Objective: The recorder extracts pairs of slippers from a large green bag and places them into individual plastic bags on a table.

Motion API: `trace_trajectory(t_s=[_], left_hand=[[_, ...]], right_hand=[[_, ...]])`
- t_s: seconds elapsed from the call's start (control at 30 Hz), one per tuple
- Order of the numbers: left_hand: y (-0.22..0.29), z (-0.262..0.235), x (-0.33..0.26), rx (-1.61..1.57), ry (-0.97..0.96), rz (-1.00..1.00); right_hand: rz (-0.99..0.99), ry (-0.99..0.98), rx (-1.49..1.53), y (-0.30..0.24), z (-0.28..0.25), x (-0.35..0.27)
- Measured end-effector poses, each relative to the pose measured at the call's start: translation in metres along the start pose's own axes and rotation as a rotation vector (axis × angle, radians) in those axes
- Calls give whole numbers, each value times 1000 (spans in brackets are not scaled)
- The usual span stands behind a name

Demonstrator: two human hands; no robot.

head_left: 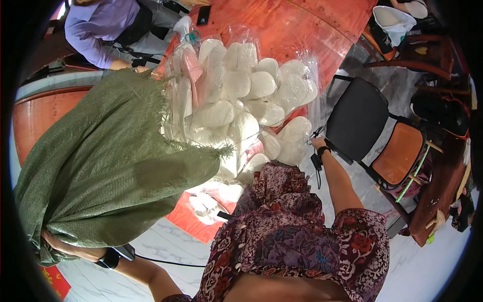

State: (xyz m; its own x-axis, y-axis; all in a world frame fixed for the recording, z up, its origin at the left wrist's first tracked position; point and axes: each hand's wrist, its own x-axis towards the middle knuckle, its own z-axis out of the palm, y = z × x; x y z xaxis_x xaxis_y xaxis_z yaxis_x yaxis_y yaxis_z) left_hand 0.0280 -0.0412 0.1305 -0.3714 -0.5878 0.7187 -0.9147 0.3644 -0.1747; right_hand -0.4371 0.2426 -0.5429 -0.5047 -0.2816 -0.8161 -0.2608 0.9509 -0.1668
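Note:
A large green woven sack [115,161] spreads over the left of the table, its frayed mouth toward a heap of white slippers [246,126] in clear plastic bags. My left hand [53,240] is closed on the sack's lower end, its fingers partly behind the cloth. My right hand [319,143] is at the heap's right edge beside a bagged pair of white slippers [294,141]. Its fingers are bent together near a small dark item, and what they hold is too small to make out. Something pink [191,65] shows through plastic at the heap's upper left.
The red wooden table [287,25] carries a phone [203,15] and green-handled scissors [192,35] at its far side. Another person in a purple shirt [100,30] is at the far left. A black-backed chair [358,118] stands at right, near a wooden bench [437,196].

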Motion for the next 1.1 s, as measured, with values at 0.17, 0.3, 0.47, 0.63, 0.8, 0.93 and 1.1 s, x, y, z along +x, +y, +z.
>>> trace_trajectory(t_s=[0.17,0.3,0.47,0.63,0.8,0.93,1.1], left_hand=[[9,-4,2,212,-40,158],[19,3,8,299,-31,277],[12,11,16,89,61,80],[23,-14,8,180,-33,104],[20,13,4,-94,69,-71],[11,0,6,55,45,85],[-28,-67,-7,314,171,140]], right_hand=[[-377,404,274,-94,-16,-34],[16,-453,897,-143,-7,-16],[-34,-450,1136,-97,6,91],[165,-662,1076,-137,40,43],[-630,-344,614,-95,-70,130],[-549,-119,1006,-203,-121,101],[-553,-157,1266,-324,-207,-46]])
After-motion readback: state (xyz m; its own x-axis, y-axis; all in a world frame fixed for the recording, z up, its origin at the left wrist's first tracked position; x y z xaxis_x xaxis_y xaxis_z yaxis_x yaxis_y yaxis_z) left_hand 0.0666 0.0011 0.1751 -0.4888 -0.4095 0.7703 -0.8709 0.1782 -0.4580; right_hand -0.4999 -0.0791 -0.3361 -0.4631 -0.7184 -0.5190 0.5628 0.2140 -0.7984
